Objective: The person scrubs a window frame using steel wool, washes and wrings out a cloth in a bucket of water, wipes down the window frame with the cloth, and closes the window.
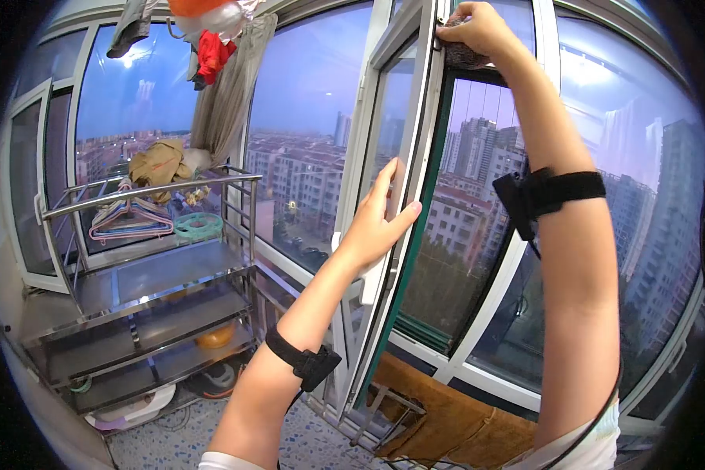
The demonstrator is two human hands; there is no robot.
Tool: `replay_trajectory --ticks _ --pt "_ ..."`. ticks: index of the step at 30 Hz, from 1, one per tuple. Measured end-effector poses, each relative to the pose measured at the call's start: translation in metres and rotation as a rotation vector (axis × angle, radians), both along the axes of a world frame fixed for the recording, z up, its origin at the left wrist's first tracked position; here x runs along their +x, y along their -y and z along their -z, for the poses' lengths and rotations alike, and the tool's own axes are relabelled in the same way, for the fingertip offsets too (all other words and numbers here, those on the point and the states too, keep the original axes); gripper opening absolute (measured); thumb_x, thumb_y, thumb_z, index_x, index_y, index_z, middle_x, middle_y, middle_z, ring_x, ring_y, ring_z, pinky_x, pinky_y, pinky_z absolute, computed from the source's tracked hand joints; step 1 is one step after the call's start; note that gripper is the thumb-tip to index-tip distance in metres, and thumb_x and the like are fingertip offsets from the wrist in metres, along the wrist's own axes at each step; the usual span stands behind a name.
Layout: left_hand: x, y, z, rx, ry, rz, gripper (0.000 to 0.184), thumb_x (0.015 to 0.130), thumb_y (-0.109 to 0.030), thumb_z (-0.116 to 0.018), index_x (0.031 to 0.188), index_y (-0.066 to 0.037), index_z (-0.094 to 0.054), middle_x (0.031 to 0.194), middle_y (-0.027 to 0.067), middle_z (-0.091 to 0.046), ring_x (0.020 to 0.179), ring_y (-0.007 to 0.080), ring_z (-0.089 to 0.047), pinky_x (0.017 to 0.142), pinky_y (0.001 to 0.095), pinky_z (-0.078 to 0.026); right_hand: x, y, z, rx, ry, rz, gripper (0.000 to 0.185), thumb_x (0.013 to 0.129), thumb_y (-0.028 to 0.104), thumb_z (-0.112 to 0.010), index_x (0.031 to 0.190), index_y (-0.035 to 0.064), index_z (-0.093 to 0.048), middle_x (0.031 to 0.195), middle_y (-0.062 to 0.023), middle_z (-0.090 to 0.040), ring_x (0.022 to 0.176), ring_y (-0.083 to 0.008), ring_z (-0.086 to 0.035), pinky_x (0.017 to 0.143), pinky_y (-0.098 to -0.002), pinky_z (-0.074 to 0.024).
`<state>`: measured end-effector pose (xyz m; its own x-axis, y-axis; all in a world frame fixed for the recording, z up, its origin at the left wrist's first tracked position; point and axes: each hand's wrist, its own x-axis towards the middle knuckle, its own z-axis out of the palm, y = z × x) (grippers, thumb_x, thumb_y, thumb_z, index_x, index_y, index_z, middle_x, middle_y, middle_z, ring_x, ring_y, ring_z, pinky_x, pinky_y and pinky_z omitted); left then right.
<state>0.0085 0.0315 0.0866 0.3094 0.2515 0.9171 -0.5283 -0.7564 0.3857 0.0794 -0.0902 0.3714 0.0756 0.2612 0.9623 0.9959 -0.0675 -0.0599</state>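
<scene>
A white-framed window sash (415, 125) stands swung open in front of me. My left hand (374, 227) rests against its frame, fingers stretched out and thumb apart, a little above the white window handle (367, 290). Raised high, my right hand (478, 33) is closed on a dark grey-brown cloth (464, 56). The cloth is at the top corner of the window opening, by the edge of the sash; part of it is hidden under my fingers. A dark-green-edged screen (424, 196) lines the opening below.
At left stands a metal shelf rack (157, 188) with clothes hangers (131, 215), a green round rack (198, 226) and a brown bag (160, 162). Laundry (214, 55) hangs overhead. A brown mat (454, 415) lies below the window. Buildings show outside.
</scene>
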Motion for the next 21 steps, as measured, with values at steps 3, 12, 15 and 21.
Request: replay_trajectory --ticks 3,12,15,21 --pt "0.001 0.001 0.000 -0.001 0.001 -0.032 0.076 0.088 -0.025 -0.064 0.147 -0.004 -0.021 0.144 0.0165 -0.036 0.125 0.0242 -0.043 0.098 0.0351 -0.042 0.003 -0.003 -0.006 -0.011 0.024 -0.005 0.034 0.059 0.023 -0.082 0.079 0.0014 -0.065 0.076 -0.0165 -0.067 0.072 -0.0291 -0.066 0.070 -0.0380 -0.0520" --pt "-0.006 0.008 -0.001 -0.019 -0.014 -0.018 0.074 0.089 -0.023 -0.062 0.147 -0.002 -0.020 0.143 0.0178 -0.037 0.131 0.0244 -0.038 0.106 0.0352 -0.033 0.007 0.002 0.001 -0.100 -0.050 -0.059 0.031 0.064 0.025 -0.080 0.077 0.0026 -0.063 0.075 -0.0162 -0.066 0.077 -0.0304 -0.066 0.072 -0.0384 -0.0514" --pt "-0.005 0.009 -0.002 0.004 -0.003 -0.045 0.074 0.089 -0.023 -0.062 0.147 -0.002 -0.021 0.143 0.0175 -0.038 0.131 0.0243 -0.039 0.106 0.0355 -0.033 0.008 -0.003 -0.002 -0.034 0.036 -0.061 0.032 0.063 0.026 -0.081 0.077 0.0029 -0.063 0.074 -0.0151 -0.066 0.075 -0.0289 -0.066 0.072 -0.0370 -0.0518" --pt "-0.003 0.004 0.000 0.007 0.003 -0.031 0.076 0.088 -0.032 -0.062 0.146 -0.005 -0.022 0.145 0.0227 -0.037 0.134 0.0337 -0.037 0.108 0.0403 -0.031 0.016 -0.015 0.004 0.328 0.262 -0.030 0.028 0.064 0.020 -0.081 0.079 0.0034 -0.064 0.077 -0.0162 -0.067 0.074 -0.0280 -0.067 0.068 -0.0382 -0.0534"
